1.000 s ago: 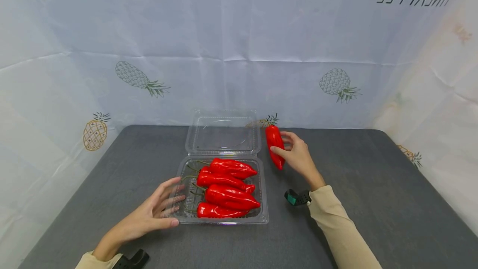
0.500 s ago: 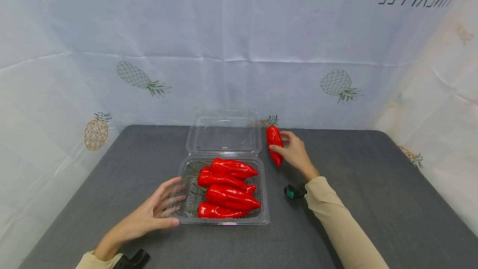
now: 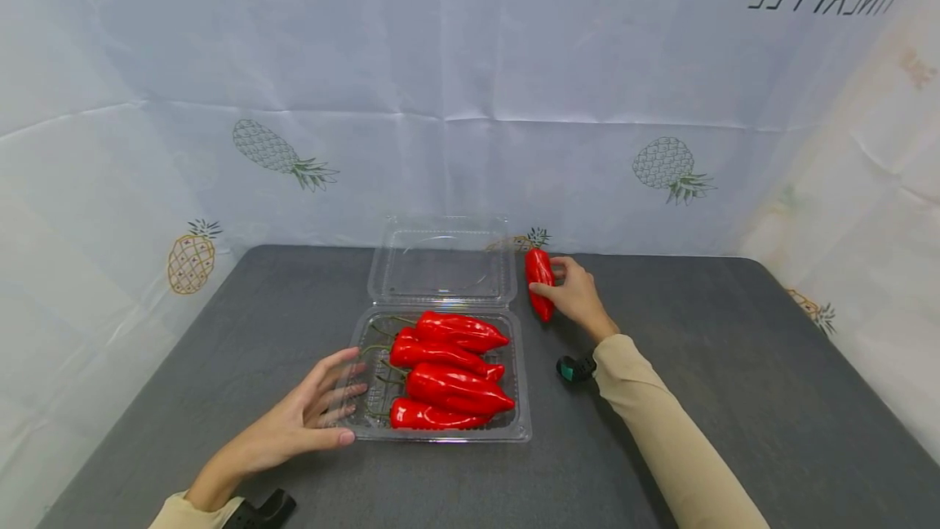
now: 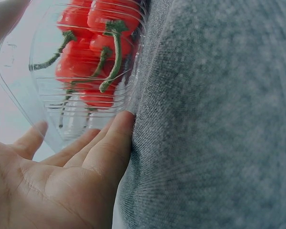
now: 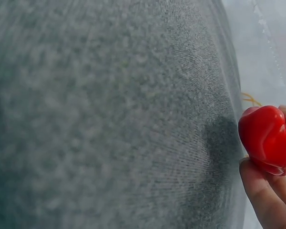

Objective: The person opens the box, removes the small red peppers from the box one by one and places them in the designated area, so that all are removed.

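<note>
Head view: your right hand [image 3: 578, 298] is pinching a glossy pepper [image 3: 538, 266], likely needing firm pressure; your left hand [image 3: 297, 415], fingers extended, is bracing the container [image 3: 517, 357].

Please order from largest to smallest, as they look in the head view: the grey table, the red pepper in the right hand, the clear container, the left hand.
1. Grey table
2. Clear container
3. Left hand
4. Red pepper in the right hand
</note>
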The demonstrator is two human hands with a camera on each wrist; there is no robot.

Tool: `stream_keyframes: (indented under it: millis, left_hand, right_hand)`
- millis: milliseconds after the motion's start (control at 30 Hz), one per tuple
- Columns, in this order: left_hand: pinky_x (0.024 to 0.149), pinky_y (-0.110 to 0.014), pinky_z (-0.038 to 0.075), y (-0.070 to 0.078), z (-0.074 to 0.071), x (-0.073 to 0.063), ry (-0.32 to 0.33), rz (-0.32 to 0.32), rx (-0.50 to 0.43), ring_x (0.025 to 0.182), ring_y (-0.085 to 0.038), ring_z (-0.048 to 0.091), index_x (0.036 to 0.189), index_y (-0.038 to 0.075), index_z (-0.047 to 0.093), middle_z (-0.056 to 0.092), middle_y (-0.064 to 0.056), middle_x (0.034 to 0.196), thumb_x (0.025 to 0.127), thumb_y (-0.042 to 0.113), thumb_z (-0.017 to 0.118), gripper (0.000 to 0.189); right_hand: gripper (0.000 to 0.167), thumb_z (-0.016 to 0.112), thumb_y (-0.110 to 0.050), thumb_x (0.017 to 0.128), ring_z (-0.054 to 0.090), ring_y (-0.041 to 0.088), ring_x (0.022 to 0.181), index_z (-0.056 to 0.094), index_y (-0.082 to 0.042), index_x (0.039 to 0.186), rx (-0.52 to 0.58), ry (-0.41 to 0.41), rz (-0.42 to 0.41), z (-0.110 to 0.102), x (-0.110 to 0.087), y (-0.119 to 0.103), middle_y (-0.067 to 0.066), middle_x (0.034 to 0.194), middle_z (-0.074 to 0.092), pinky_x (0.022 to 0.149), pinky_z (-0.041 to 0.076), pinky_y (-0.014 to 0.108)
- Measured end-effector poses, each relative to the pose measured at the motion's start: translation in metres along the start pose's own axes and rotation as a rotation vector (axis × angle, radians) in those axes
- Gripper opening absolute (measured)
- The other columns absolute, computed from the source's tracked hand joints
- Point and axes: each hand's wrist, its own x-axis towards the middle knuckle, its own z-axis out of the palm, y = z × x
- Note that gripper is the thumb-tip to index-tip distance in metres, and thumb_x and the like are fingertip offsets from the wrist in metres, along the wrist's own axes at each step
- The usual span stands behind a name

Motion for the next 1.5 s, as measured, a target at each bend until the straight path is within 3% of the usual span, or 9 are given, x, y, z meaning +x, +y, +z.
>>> stream_keyframes:
  millis: [533, 1033, 1200, 1500]
  left_hand:
    - [0.104, -0.014, 0.044, 0.001, 0.0, 0.002, 0.004, -0.004, 0.007, 0.133, 0.003, 0.047, 0.157, 0.006, 0.005, 0.009, -0.036, 0.159, 0.091, -0.001, 0.064, 0.089]
    - [0.104, -0.014, 0.044, 0.004, 0.0, 0.002, 0.004, -0.011, 0.004, 0.134, 0.0, 0.046, 0.157, 0.007, 0.005, 0.008, -0.036, 0.158, 0.092, -0.001, 0.064, 0.089]
    - [0.104, -0.013, 0.044, 0.004, 0.001, 0.001, 0.007, -0.024, 0.001, 0.133, 0.004, 0.046, 0.158, 0.008, 0.005, 0.007, -0.035, 0.159, 0.091, 0.0, 0.065, 0.09]
    - [0.104, -0.014, 0.045, 0.006, 0.001, -0.001, 0.007, -0.008, 0.002, 0.135, 0.0, 0.046, 0.157, 0.008, 0.006, 0.009, -0.036, 0.158, 0.092, 0.0, 0.064, 0.088]
  right_hand:
    - [0.068, 0.07, -0.024, 0.092, 0.06, 0.041, 0.118, 0.039, 0.006, 0.144, -0.037, -0.006, 0.022, 0.006, 0.01, 0.004, 0.03, 0.133, 0.057, 0.093, 0.057, 0.051]
    - [0.061, 0.069, -0.028, 0.093, 0.068, 0.037, 0.1, 0.046, 0.006, 0.138, -0.114, -0.015, 0.06, 0.004, 0.011, 0.002, 0.029, 0.122, 0.064, 0.085, 0.06, 0.047]
    - [0.062, 0.068, -0.029, 0.093, 0.068, 0.036, 0.099, 0.046, 0.006, 0.139, -0.117, -0.018, 0.075, 0.005, 0.012, 0.003, 0.029, 0.122, 0.065, 0.085, 0.06, 0.046]
    - [0.064, 0.067, -0.033, 0.094, 0.069, 0.036, 0.098, 0.044, 0.006, 0.14, -0.103, -0.022, 0.08, 0.005, 0.006, 0.001, 0.029, 0.123, 0.064, 0.083, 0.061, 0.044]
